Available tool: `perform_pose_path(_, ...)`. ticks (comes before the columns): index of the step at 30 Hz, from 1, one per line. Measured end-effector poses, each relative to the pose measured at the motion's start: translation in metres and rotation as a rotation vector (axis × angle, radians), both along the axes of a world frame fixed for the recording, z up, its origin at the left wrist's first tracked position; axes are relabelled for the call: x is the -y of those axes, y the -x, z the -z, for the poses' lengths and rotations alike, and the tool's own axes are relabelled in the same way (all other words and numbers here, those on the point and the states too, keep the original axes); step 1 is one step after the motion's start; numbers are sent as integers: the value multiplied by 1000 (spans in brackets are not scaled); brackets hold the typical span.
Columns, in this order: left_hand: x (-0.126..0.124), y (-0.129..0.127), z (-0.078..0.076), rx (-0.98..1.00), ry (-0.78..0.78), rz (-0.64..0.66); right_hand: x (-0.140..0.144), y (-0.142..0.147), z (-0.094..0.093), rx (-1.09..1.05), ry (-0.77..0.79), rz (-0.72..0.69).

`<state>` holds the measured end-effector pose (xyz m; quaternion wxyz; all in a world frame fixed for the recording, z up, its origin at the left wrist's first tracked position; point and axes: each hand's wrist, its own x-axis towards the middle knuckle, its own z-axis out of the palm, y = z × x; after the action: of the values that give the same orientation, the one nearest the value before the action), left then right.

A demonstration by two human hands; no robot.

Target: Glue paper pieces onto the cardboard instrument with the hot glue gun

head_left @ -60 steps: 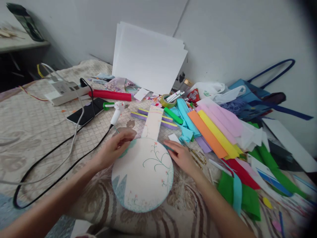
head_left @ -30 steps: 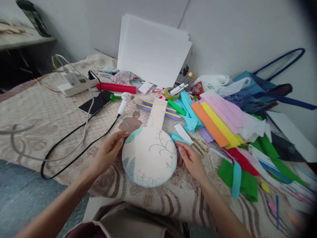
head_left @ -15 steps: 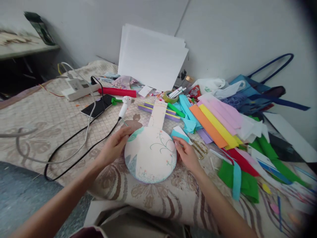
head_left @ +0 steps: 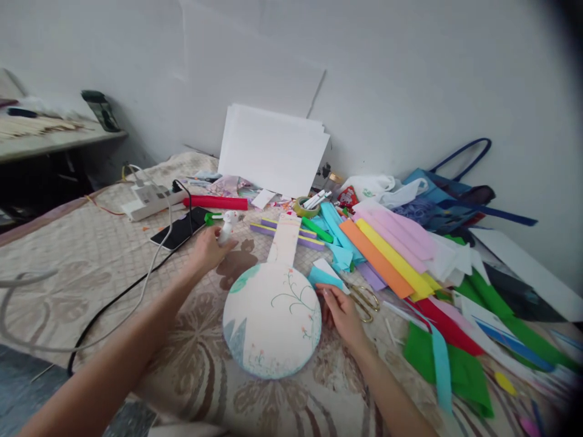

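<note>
A flat round piece of white card (head_left: pixel 273 328) painted with green vines, small orange flowers and grey-blue peaks lies on the tablecloth. A pale strip (head_left: pixel 285 240) extends from its far edge over purple-and-yellow bars (head_left: pixel 310 241). My left hand (head_left: pixel 212 249) is closed around the handle of a white glue gun (head_left: pixel 229 224), left of the strip. At the card's right edge rests my right hand (head_left: pixel 341 312), its fingers extended and loosely bent, fingertips by the rim and beside a blue-and-white paper piece (head_left: pixel 327 276). Gold-handled scissors (head_left: pixel 364 301) lie just beyond that hand.
A black phone (head_left: pixel 180 227), a white power strip (head_left: pixel 148 203) and looping cables lie at left. Coloured crepe paper (head_left: pixel 378 258) is heaped at right, before a blue bag (head_left: pixel 449 194). White sheets (head_left: pixel 273 145) lean on the wall; a tape roll (head_left: pixel 305 207) sits below them.
My left hand has left the round card's edge and moved up and away to the glue gun, closing on its handle. My right hand stays by the card's right edge. The view has tilted upward.
</note>
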<state>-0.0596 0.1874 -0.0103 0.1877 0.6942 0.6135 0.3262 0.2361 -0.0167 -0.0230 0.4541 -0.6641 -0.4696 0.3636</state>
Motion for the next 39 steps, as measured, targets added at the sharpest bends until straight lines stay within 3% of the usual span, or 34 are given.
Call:
perform_pose_path(6,7,6,-3,-103,-35,-22,0,-2,-7,-83,-14,11)
perform_pose_path(17,5,32,0,-163,-88,-34,-1,-18,-2,79,-88,122)
perform_pose_path(21,32,38,-9,-162,-172,-117,-4,-12,-7,93,-115,132)
perform_pose_path(23,55,35,-10,-125,-260,-226,-14,-7,-14,118,-120,72)
perform_pose_path(25,79,25,-7,-34,-177,-85,-29,0,-21,199,-132,-42)
perform_pose_path(28,102,4,-1,71,20,261,-57,12,-26,391,-188,-158)
perform_pose_path(33,112,-13,0,87,33,373,-78,29,-20,548,-207,-216)
perform_pose_path(39,125,-12,0,158,65,341,-69,32,-27,291,-133,-273)
